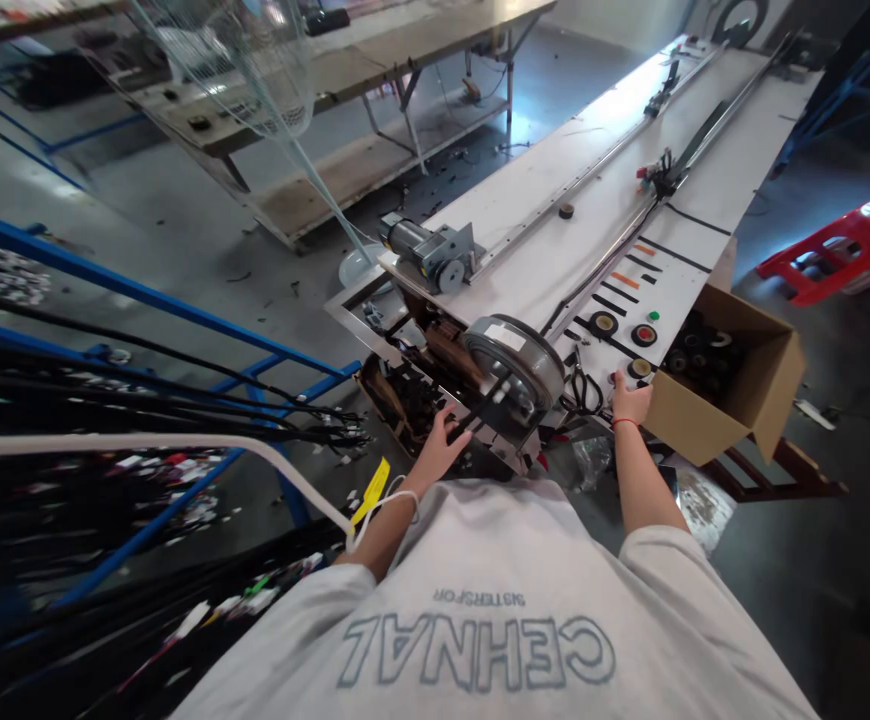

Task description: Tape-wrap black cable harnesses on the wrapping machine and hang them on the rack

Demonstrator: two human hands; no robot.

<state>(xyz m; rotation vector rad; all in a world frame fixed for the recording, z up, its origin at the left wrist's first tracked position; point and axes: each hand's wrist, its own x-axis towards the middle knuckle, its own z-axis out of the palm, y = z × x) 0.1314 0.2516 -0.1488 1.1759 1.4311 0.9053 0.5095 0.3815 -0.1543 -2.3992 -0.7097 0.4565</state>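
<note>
Head view, live on my feed: the cardboard box [694,415] sits open beside the near right corner of the bench [555,255], dark rolls [697,350] heaped inside. Over to my left hand [439,447], reaching forward at the bench's near edge, thumb and forefinger by the black strip [484,405] that runs to the grey wheel [502,360]; whether they pinch it, I can't tell. My right hand [632,400] is at the near right corner, thumb forward, just beside a tape roll [640,369]; its grip I can't make out.
</note>
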